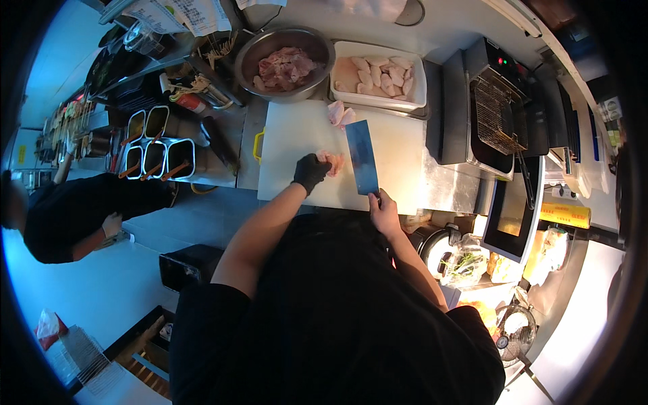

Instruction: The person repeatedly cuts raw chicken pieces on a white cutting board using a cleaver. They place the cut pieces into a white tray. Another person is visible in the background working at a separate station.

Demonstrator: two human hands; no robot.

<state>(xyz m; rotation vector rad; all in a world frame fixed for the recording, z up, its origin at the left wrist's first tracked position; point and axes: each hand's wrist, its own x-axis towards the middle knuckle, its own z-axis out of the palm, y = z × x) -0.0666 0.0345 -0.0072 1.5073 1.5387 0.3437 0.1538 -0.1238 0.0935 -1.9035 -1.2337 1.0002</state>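
Observation:
My left hand (pixel 311 174), in a black glove, grips a piece of raw chicken (pixel 334 163) against the white cutting board (pixel 293 126). My bare right hand (pixel 385 210) is closed around the handle of a cleaver (pixel 362 157). Its broad blade points away from me over the board, just right of the chicken and apart from it. Beyond the blade's tip lie more raw chicken pieces (pixel 340 114). A steel bowl (pixel 245 61) of raw meat stands past the board's far left. Next to it, a white tray (pixel 374 101) holds several chicken wings.
A deep fryer (pixel 455 106) with a wire basket (pixel 498 121) stands at right. Several metal containers (pixel 182 157) with handles sticking out are at left, near a dark bottle (pixel 218 144). Another person (pixel 96 212) works farther left. A fan (pixel 515 329) stands low at right.

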